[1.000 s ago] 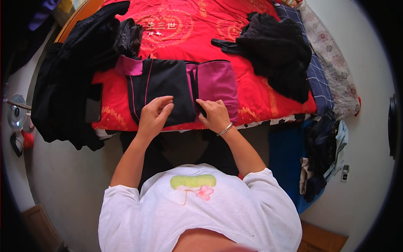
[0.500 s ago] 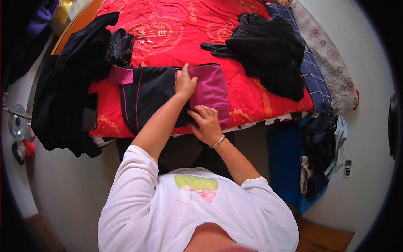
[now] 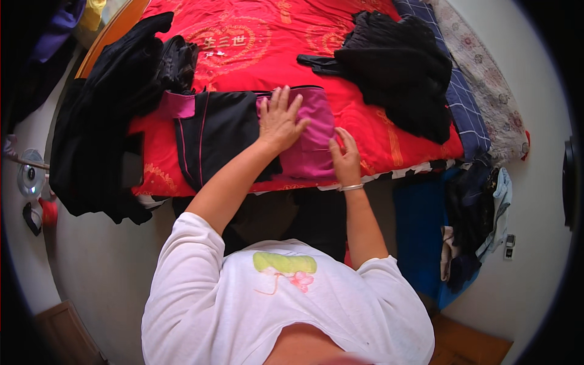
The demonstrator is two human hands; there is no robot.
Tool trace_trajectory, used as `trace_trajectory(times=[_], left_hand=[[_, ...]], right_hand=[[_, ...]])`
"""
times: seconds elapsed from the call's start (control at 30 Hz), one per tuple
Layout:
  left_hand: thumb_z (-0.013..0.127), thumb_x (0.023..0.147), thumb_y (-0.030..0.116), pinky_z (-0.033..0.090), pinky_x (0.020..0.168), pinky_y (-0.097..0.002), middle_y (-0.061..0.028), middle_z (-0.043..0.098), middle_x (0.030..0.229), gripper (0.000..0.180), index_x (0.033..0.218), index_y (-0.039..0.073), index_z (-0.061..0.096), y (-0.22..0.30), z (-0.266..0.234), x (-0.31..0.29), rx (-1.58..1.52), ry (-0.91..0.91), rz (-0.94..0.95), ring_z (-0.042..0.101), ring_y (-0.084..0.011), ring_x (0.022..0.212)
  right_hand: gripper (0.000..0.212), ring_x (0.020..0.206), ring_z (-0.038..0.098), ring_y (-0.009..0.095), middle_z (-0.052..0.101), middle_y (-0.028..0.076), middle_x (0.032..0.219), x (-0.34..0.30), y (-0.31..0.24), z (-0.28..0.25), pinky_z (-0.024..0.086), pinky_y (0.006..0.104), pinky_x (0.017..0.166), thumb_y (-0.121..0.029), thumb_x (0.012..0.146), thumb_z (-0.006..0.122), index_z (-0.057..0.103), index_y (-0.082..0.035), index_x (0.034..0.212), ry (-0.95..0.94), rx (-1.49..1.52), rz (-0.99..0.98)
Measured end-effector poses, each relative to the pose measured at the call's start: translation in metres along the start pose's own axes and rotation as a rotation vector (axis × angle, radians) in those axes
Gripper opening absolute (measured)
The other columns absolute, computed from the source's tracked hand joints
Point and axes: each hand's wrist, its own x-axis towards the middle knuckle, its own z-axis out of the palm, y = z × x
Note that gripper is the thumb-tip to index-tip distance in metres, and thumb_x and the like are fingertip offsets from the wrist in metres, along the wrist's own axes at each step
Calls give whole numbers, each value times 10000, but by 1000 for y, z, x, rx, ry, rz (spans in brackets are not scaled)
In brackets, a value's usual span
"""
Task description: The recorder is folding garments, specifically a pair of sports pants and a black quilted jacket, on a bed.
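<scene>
A folded black and magenta garment (image 3: 231, 131), likely a jacket, lies across the near part of the bed. Its right portion is a smooth magenta panel (image 3: 313, 146), and a magenta flap sticks out at the left end. My left hand (image 3: 281, 121) rests palm down on the magenta panel with its fingers spread. At the right edge of that panel is my right hand (image 3: 347, 159), fingers slightly bent and apart, gripping nothing that I can see. A bracelet circles the right wrist.
Dark clothes (image 3: 91, 134) are heaped on the bed's left side. Another black garment pile (image 3: 395, 79) lies at the far right of the red bedspread (image 3: 267, 67). Beside the bed, a blue bin (image 3: 420, 225) holds clothes. A small fan (image 3: 30, 179) stands at the left.
My right hand has moved right, from the panel's lower left to its right edge. My left hand has shifted slightly right, its fingers spreading flat on the magenta panel.
</scene>
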Motion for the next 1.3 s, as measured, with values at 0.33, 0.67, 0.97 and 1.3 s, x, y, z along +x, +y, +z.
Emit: trace_trajectory(times=[0.33,0.67,0.97,1.3], left_hand=[[586,791,424,215,1034,-485,-159,404,1315,523,1216,128,512,-34,-57,-31,-219,78,-10,337,-315,1252],[697,716,400,322,1006,-404,-263,386,1300,890,1362,-9,241,-136,-103,-138,-546,184,-845,376,-361,1229],[725,728,214,452,861,-307,-184,519,1155,713,1262,-60,341,-135,-111,-130,-1343,44,-889,549,-231,1024],[492,822,599,434,922,-371,-167,486,1239,785,1326,24,314,-160,-104,-145,-2114,-99,-670,510,-253,1114]], right_hand=[[382,1003,557,169,591,89,1105,24,30,-6,425,292,901,-279,876,577,539,8,1126,-355,743,904],[553,1122,475,190,507,63,1209,23,36,-12,385,339,965,-153,803,632,384,-61,1289,-660,866,758],[658,979,544,155,531,72,1137,57,-54,-22,447,264,861,61,676,519,377,-23,1313,-575,718,474],[738,1108,488,277,505,155,1192,-10,-198,126,371,404,923,-277,770,662,291,-67,1372,-903,-213,-447]])
